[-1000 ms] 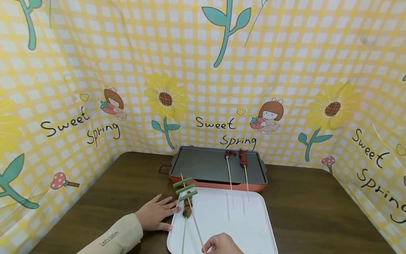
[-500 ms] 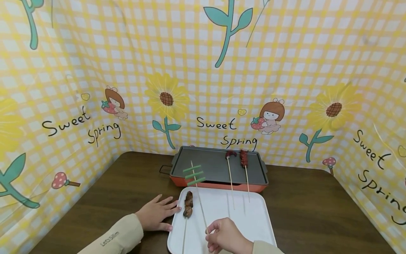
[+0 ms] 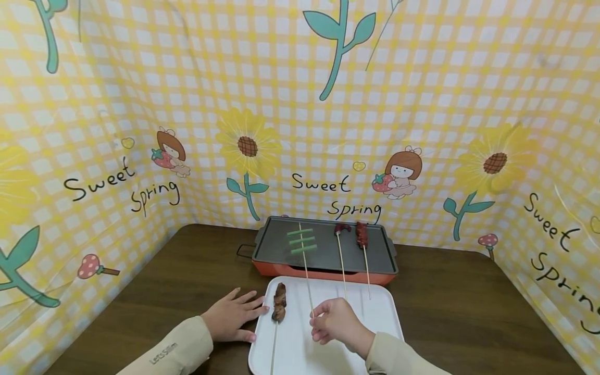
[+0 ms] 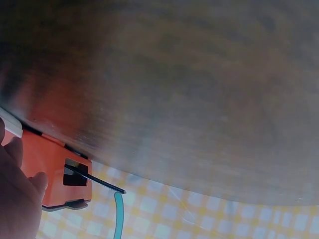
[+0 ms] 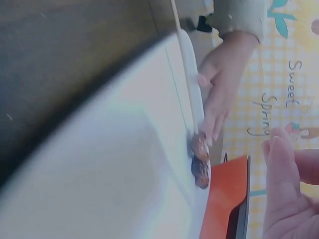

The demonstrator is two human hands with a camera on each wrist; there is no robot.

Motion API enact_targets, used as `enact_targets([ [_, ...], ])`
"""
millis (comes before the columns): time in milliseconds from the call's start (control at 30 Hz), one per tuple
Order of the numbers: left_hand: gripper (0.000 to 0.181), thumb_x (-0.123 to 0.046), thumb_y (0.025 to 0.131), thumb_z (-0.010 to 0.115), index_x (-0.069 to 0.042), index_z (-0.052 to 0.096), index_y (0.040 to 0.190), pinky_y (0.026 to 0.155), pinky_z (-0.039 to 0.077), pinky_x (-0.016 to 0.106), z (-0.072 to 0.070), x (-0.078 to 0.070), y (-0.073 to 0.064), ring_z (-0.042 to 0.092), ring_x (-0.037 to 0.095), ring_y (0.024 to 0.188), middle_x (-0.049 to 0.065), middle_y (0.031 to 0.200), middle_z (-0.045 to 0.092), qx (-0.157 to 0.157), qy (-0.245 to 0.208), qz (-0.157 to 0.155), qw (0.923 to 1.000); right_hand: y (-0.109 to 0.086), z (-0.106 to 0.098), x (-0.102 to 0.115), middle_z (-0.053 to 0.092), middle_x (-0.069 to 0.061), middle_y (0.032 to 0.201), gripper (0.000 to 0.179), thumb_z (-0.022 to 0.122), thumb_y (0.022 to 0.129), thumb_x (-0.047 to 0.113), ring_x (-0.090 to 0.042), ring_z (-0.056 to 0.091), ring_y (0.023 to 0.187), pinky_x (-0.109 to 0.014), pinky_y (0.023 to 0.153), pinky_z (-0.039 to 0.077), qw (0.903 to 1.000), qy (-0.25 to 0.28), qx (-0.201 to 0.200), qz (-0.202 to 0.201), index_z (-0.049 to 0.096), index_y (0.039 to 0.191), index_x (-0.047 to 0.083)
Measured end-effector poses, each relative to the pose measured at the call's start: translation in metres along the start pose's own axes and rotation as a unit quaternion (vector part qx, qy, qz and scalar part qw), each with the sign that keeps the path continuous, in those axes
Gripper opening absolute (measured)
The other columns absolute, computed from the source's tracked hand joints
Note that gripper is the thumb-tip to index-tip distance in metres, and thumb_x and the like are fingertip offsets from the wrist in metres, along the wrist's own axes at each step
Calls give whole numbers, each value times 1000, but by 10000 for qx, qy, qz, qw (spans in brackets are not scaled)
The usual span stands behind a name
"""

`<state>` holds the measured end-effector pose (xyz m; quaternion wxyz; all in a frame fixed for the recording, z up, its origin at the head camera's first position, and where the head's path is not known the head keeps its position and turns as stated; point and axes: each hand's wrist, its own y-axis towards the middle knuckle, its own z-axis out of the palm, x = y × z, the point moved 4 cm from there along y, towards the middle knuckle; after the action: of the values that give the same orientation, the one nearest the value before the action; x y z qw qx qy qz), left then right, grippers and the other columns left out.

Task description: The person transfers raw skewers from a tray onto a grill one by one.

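Note:
My right hand (image 3: 338, 324) pinches the lower part of a thin wooden skewer between thumb and fingers. Three green vegetable sticks (image 3: 302, 242) are threaded crosswise near its far end, overlapping the griddle (image 3: 276, 245) in the head view. My left hand (image 3: 234, 316) lies with fingers spread at the left edge of the white tray (image 3: 290, 357), fingertips at its rim. On the tray's left side rests a skewer of browned meat chunks (image 3: 279, 303), which also shows in the right wrist view, the meat (image 5: 200, 164) close to the rim.
Two more skewers lie on the griddle's right half, one with a curled dark red piece (image 3: 342, 228), one with red meat (image 3: 361, 235). Their sticks reach over the tray. A wire handle (image 3: 245, 251) juts from the griddle's left side. Yellow checked cloth (image 3: 300, 130) hangs behind the brown table (image 3: 154, 281).
My right hand has moved forward and slightly right, bringing the green vegetable skewer from over the tray's left side to over the griddle. The left hand stays in place.

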<state>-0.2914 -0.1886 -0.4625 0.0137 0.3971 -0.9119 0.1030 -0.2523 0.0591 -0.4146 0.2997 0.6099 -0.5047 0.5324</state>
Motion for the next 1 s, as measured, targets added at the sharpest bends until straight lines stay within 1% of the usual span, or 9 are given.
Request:
enact_targets([
  [233,69,-64,90,46,-25,45,148,110,28,56,0,0,-1,35,27,142,1,153,41,17,-65,0,10000,13,-6,5,64,-3,58,7,61,86,-5,-5,59,48,-26,50,54,9997,-35,-218,-53,65,87,-10],
  [467,70,-65,90,45,-26,44,148,111,28,55,0,0,0,34,26,142,0,153,40,71,-33,-40,10000,21,-14,11,65,-5,60,7,62,86,-5,-7,60,49,-27,52,55,9993,-96,-362,-39,65,89,-11],
  [600,70,-65,90,46,-25,44,148,111,28,55,0,0,0,35,25,142,1,153,40,79,-29,-27,10000,24,-17,16,65,-5,61,6,62,87,-4,-8,60,49,-28,52,56,9991,-81,-412,-64,65,89,-9],
  [767,70,-65,90,45,-25,45,148,111,28,56,0,0,0,36,25,141,1,153,40,48,2,8,10000,28,-17,18,66,-7,62,10,63,87,-4,-9,61,51,-30,54,57,9987,-129,-463,-168,64,92,-12],
  [833,70,-65,90,45,-26,45,148,111,28,56,0,0,-1,36,25,141,1,153,40,43,20,19,10000,29,-17,17,66,-7,63,10,63,87,-4,-9,61,51,-30,54,57,9984,-148,-499,-215,64,92,-12],
  [1000,70,-65,90,45,-25,45,147,109,29,56,-3,-1,-1,37,25,141,1,152,41,-4,20,39,10000,37,-22,18,67,-8,63,7,62,88,-4,-9,62,51,-30,55,57,9981,-240,-546,-160,65,89,-10],
])
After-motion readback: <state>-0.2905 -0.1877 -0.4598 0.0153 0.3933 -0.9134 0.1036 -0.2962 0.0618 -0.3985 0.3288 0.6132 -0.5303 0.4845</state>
